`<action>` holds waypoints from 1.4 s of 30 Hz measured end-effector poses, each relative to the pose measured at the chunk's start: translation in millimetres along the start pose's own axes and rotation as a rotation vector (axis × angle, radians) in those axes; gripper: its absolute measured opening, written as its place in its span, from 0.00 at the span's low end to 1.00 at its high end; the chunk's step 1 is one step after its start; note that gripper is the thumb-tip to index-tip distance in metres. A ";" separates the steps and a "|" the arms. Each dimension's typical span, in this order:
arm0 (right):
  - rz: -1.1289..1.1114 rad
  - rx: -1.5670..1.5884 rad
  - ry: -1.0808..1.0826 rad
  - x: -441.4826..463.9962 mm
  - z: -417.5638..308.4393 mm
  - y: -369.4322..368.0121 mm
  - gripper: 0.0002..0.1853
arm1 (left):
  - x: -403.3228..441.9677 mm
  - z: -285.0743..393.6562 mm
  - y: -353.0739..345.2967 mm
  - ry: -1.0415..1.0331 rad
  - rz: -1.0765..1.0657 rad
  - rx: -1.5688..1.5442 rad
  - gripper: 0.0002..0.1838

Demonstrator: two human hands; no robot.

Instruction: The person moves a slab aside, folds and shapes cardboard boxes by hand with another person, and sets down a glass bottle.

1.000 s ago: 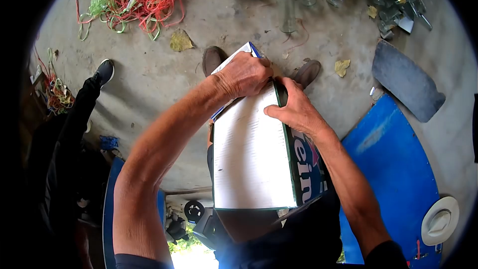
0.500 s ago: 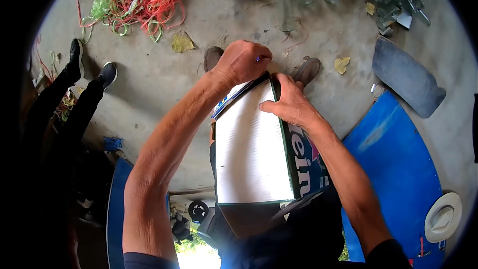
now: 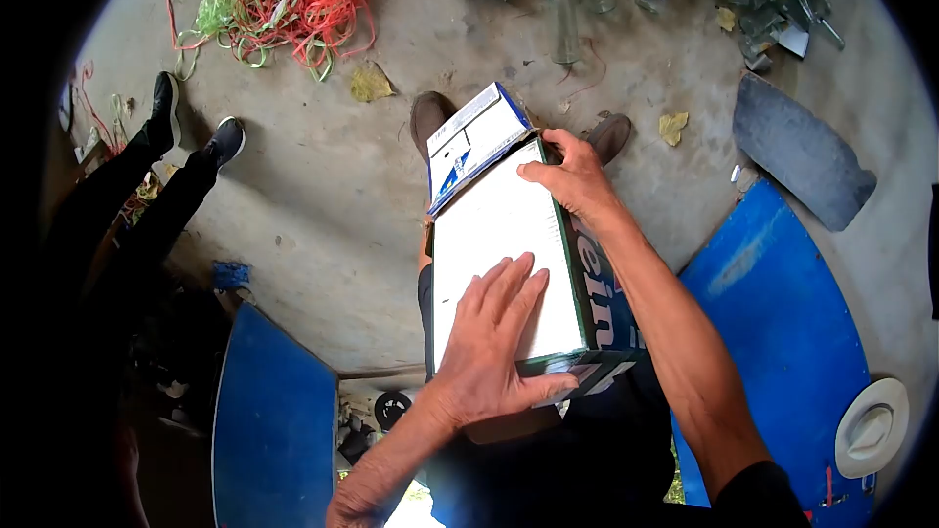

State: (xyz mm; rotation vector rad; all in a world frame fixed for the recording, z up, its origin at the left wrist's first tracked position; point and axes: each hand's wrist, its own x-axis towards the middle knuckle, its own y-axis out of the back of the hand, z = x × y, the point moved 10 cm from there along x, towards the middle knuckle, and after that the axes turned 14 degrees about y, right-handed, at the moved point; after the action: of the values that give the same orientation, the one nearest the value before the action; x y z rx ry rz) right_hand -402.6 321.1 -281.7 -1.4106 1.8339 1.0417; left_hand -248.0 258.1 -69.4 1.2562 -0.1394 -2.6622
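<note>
A cardboard box (image 3: pixel 497 232) rests on the person's lap, its white face up and its dark printed side with large white letters to the right. At its far end, a white and blue printed flap (image 3: pixel 477 142) leans outward. My left hand (image 3: pixel 492 337) lies on the near part of the white face, fingers spread, its thumb at the near edge. My right hand (image 3: pixel 579 176) grips the far right corner, thumb on the white face and fingers over the edge; some fingertips are hidden behind the box.
Red and green plastic strapping (image 3: pixel 293 0) is heaped at upper left. Glass bottles (image 3: pixel 562 10) lie along the top. Another person's legs (image 3: pixel 147 161) are at left. Blue panels (image 3: pixel 773 323) flank the lap, with a white hat (image 3: pixel 871 427) on the right one. A grey slab (image 3: pixel 797 152) lies beyond.
My left hand has left the far end of the box and come back onto its near part, opening out. The far flap is now in plain view. My right hand keeps its grip.
</note>
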 end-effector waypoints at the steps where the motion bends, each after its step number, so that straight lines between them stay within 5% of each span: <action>1: 0.014 -0.010 0.008 1.5 -1.1 0.2 0.46 | -6.6 1.5 -3.8 0.041 0.012 0.035 0.62; 10: 0.095 -0.136 0.083 0.3 -2.2 0.6 0.38 | -16.2 4.5 -8.2 0.073 0.139 0.157 0.51; 16: -0.069 0.070 -0.006 5.1 42.2 -1.2 0.30 | -23.8 2.3 -12.3 0.105 0.160 0.176 0.51; 24: -0.123 0.338 0.159 16.2 37.1 0.1 0.23 | -22.4 -3.0 -13.6 0.098 0.187 0.153 0.51; 27: -0.114 0.232 -0.002 14.6 54.3 4.3 0.25 | -17.3 -2.0 -14.2 0.083 0.218 0.139 0.50; 42: 0.108 -0.211 0.294 17.5 35.1 22.9 0.22 | 19.4 11.6 -6.0 0.075 0.309 0.178 0.44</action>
State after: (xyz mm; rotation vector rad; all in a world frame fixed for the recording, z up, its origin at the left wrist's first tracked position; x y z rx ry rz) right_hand -429.5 345.4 -309.1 -1.6786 2.0765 1.1599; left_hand -269.8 259.8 -77.6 1.2649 -0.5248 -2.3772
